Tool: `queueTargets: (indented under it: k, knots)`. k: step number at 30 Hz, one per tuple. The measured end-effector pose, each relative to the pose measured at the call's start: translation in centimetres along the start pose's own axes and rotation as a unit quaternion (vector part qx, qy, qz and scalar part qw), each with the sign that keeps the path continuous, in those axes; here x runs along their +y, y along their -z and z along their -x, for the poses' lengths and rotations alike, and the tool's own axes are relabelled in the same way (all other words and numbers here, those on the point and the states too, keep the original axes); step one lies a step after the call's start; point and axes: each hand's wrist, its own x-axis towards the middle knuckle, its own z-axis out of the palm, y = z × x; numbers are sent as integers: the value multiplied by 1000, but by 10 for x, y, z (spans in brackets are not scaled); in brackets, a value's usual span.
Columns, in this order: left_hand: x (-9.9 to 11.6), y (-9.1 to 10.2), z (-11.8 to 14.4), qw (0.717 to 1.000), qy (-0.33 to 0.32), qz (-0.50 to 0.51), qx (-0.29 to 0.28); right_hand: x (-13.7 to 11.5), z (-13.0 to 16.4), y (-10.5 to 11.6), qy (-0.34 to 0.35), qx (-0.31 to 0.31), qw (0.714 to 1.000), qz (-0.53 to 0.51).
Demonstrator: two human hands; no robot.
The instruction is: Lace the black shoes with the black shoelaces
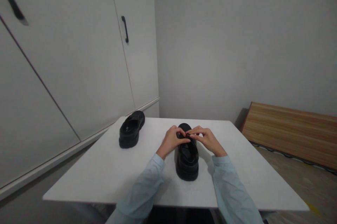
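Observation:
A black chunky-soled shoe (187, 162) stands in the middle of the white table (105, 168), heel toward me. Both of my hands meet over its upper near the toe. My left hand (172, 140) pinches something small and dark on top of the shoe, likely a strap or lace. My right hand (206, 139) pinches the same spot from the other side, fingertips almost touching the left ones. What the fingers hold is too small to make out. A second black shoe (131, 129) rests at the table's far left corner, apart from both hands.
White cupboard doors (79, 59) with a black handle (125, 29) run along the left. A plain grey wall (237, 41) stands behind the table. A wooden board (292, 131) leans low on the right, above a light floor.

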Motion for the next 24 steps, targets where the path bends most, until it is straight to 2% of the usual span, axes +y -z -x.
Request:
queueTargets:
  k: [8, 13, 19, 24]
  knots:
    - [0, -3, 1, 1000, -1, 15, -14, 0, 0, 1, 4, 2, 1000, 11]
    - [2, -5, 1, 998, -36, 39, -27, 1, 0, 1, -18, 2, 1000, 5]
    - [6, -5, 2, 999, -40, 31, -21, -3, -1, 0, -35, -19, 999, -27]
    - [10, -3, 4, 999, -47, 10, -8, -5, -1, 1, -53, -4, 998, -46]
